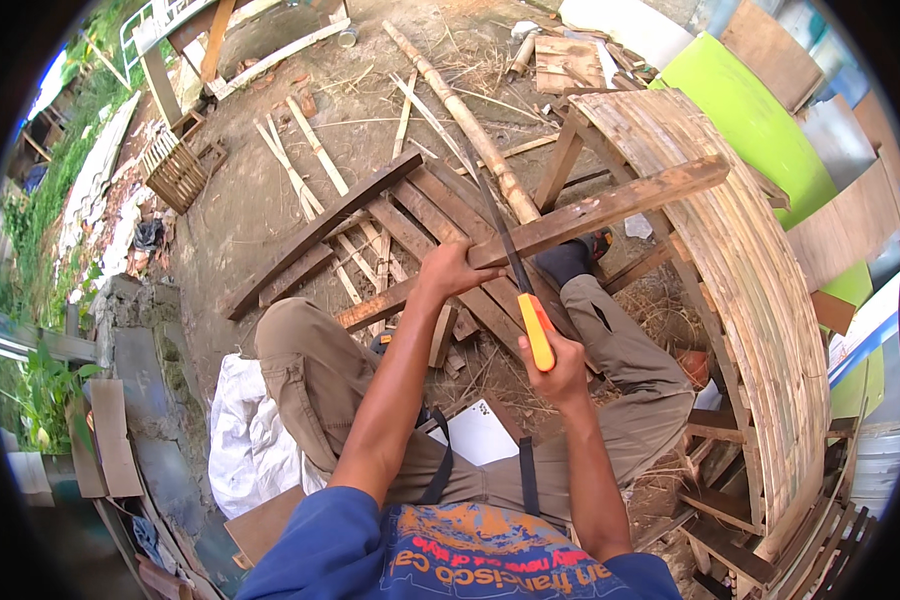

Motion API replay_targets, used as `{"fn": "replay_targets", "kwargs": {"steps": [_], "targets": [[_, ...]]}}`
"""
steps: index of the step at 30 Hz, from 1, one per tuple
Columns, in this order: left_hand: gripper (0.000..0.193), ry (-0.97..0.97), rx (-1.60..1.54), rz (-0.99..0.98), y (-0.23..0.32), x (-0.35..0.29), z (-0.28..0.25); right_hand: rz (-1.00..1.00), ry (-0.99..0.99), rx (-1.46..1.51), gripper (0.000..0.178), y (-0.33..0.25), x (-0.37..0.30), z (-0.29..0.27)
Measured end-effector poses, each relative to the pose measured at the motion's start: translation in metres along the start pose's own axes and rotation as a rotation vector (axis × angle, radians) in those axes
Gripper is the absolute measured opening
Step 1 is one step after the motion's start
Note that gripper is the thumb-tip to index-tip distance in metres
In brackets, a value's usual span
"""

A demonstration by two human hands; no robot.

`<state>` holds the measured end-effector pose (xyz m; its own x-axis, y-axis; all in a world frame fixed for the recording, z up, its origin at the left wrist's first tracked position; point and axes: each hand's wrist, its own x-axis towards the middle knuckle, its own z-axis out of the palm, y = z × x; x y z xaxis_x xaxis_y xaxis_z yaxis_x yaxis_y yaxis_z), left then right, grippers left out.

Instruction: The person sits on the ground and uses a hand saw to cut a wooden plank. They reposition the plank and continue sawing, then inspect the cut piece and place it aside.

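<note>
My left hand (450, 270) is wrapped around a long brown wooden beam (615, 208), which slopes up to the right across my legs. In my right hand (562, 374) is a handsaw (537, 335), held by its yellow and orange handle. The saw's narrow dark blade crosses the beam just right of my left hand and points away from me. Whether its teeth have cut into the wood cannot be made out. Under the beam lie dark wooden planks (410, 232) joined like a frame. One dark shoe (595, 243) shows beside the beam.
A curved bamboo-slat bench (730, 290) stands close on my right. A long bamboo pole (460, 115) and thin strips (317, 150) lie ahead on the dirt. A slatted crate (175, 165) sits far left, and a low concrete wall (148, 370) is nearer.
</note>
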<state>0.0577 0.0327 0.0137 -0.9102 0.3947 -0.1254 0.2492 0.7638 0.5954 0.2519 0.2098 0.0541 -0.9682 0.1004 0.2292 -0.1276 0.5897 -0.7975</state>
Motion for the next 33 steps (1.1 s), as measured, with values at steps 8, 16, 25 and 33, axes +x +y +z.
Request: {"fn": "replay_targets", "kwargs": {"steps": [8,16,25,33], "targets": [[0.078,0.069,0.039,-0.073,0.001,0.012,0.004,-0.209,0.106,0.052,0.029,0.02,-0.004,0.023],[0.072,-0.058,-0.121,-0.052,0.006,0.02,-0.024,-0.249,0.281,0.111,0.036,0.027,0.015,0.031],[0.065,-0.271,-0.252,0.002,-0.014,0.05,-0.021,-0.365,0.19,0.092,0.034,0.077,0.022,0.039],[0.062,-0.213,-0.315,-0.049,-0.016,0.04,-0.017,-0.061,0.216,0.08,0.027,-0.038,0.03,0.023]]}}
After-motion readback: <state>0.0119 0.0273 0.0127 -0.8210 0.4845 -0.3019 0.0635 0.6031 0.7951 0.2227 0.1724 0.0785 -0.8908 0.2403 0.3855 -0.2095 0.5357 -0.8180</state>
